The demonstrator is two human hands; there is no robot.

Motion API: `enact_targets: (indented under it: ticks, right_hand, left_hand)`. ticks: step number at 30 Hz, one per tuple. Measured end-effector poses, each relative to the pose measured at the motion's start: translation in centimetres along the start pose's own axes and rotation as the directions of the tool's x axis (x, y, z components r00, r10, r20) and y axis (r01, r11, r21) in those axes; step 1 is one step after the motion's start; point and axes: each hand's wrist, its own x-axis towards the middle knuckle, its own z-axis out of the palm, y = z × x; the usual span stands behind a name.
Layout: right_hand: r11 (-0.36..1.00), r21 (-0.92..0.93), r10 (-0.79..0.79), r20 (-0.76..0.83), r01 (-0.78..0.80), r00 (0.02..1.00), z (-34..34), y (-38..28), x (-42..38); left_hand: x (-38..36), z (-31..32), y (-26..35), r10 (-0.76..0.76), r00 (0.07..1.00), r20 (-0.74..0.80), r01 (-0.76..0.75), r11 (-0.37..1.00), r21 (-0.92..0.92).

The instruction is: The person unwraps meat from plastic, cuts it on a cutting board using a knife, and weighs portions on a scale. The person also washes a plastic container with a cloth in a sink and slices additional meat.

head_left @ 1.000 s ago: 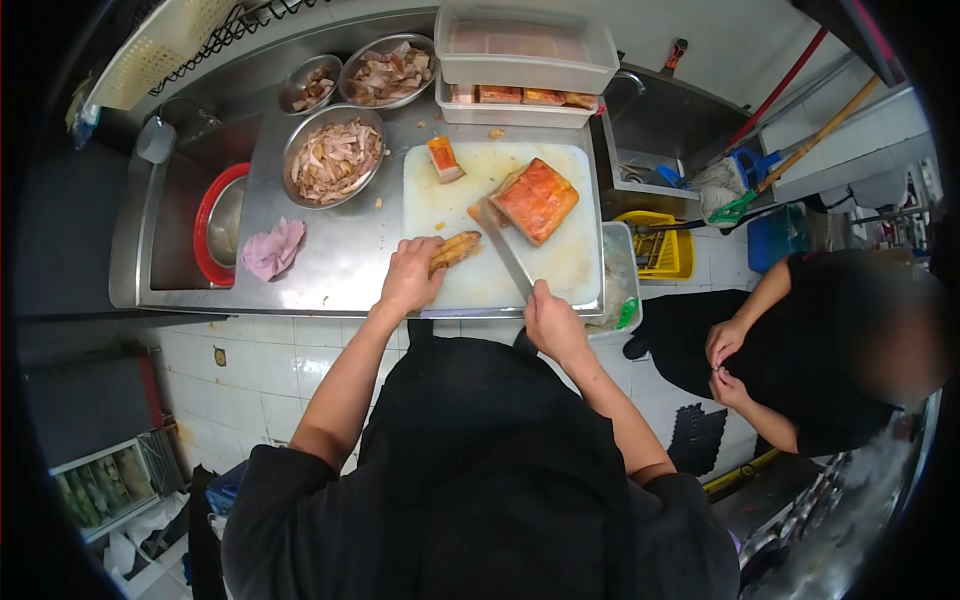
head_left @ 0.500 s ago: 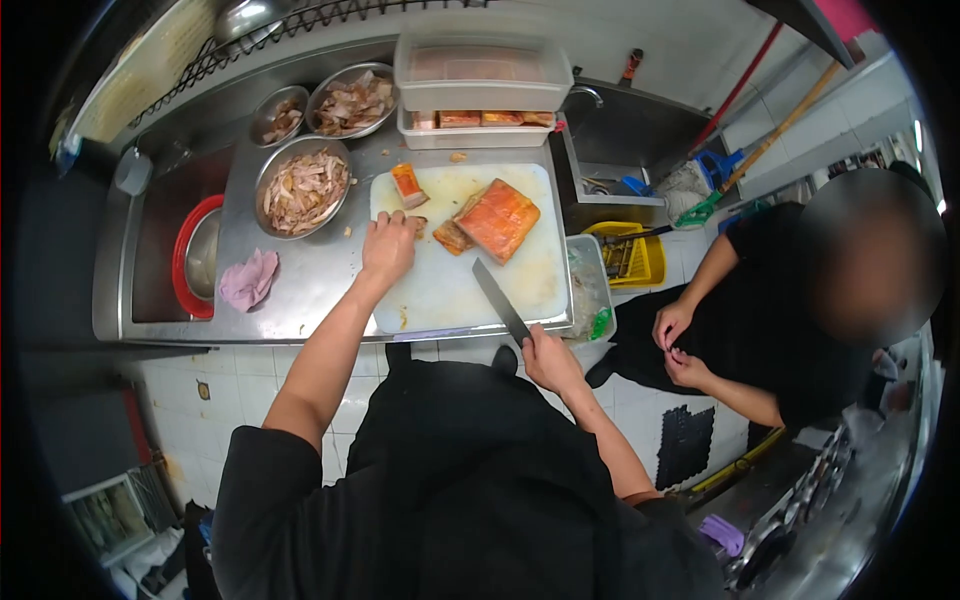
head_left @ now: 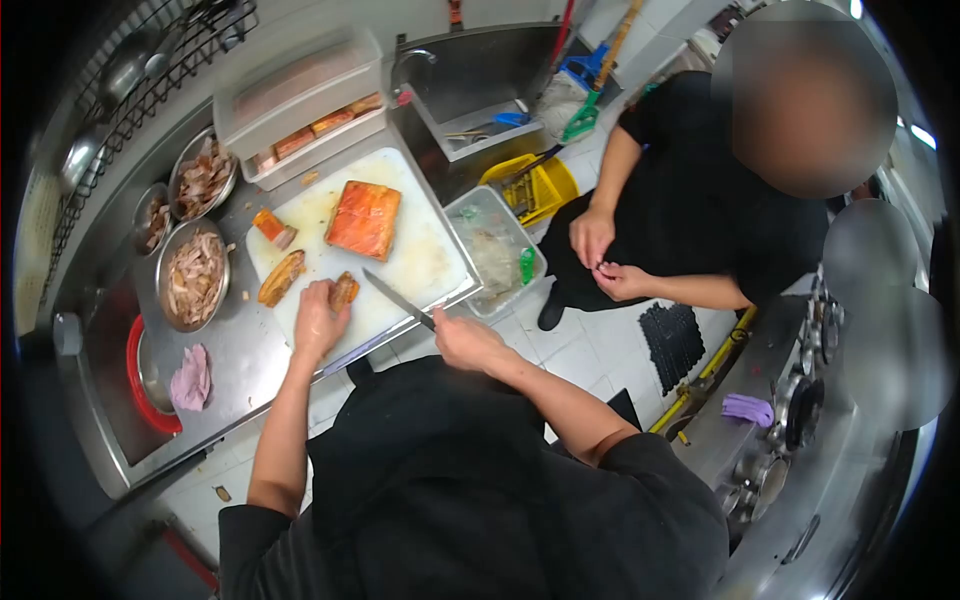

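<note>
At centre-left, the left hand (head_left: 320, 318) grips a meat piece (head_left: 345, 290), partly hidden by the fingers; the right hand (head_left: 465, 338) clasps a knife (head_left: 400, 300) (its handle mostly covered).

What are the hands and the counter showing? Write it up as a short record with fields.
Left hand: fingers at a browned meat piece
Right hand: gripping a knife, blade over the board
Cutting board: large reddish meat block, smaller chunk, browned strip at its left edge
Bowls: three, metal, holding cut meat
Cloth: pink, crumpled, on the counter
Co-worker: beside the person, hands together
</note>
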Motion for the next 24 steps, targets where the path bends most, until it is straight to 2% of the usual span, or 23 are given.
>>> enact_targets:
  ticks: [1, 3, 4, 7, 9, 12, 14, 17, 24]
  right_hand:
    - [0.998, -0.015, -0.063, -0.033, 0.062, 0.997, 0.5, 0.3, 0.4]
    - [0.999, -0.033, 0.023, 0.017, -0.023, 1.000, -0.8, -1.9, 0.1]
    - [0.999, -0.045, 0.020, -0.003, -0.020, 1.000, -0.6, -2.4, 0.2]
    - [0.995, -0.089, -0.054, -0.004, 0.054, 0.999, -1.4, -5.1, 0.8]
    - [0.990, -0.116, -0.081, -0.003, 0.080, 0.997, -2.1, -6.4, 0.9]
    - [0.988, -0.128, -0.085, 0.050, 0.091, 0.995, -2.1, -8.8, 2.2]
    - [0.965, -0.227, -0.111, 0.098, 0.131, 0.989, -2.2, -9.8, 2.4]
    - [0.968, -0.231, -0.062, 0.142, 0.094, 0.988, -2.2, -10.7, 2.2]
    - [0.973, -0.221, -0.045, 0.110, 0.068, 0.993, -0.1, -11.1, 4.6]
  left_hand:
    - [-0.9, 1.6, -0.9, 0.011, 0.998, -0.067, -0.013, 1.000, -0.027]
    - [-2.2, 2.2, -0.8, 0.065, 0.980, -0.190, -0.078, 0.995, -0.064]
    - [-2.7, 2.0, -0.4, 0.015, 0.982, -0.191, -0.042, 0.989, -0.140]
    - [-3.2, 0.3, 0.5, -0.044, 0.976, -0.212, 0.010, 0.988, -0.157]
    - [-3.2, 0.2, 0.7, 0.008, 0.989, -0.150, -0.033, 0.986, -0.162]
    - [-2.7, 0.3, 0.1, 0.030, 0.990, -0.135, -0.051, 0.986, -0.160]
    - [-2.6, 0.3, -0.1, 0.037, 0.992, -0.123, -0.056, 0.987, -0.150]
    - [-2.7, 0.4, -0.4, 0.037, 0.991, -0.128, -0.062, 0.979, -0.194]
    - [-2.2, 0.6, -0.8, 0.051, 0.990, -0.132, -0.076, 0.978, -0.196]
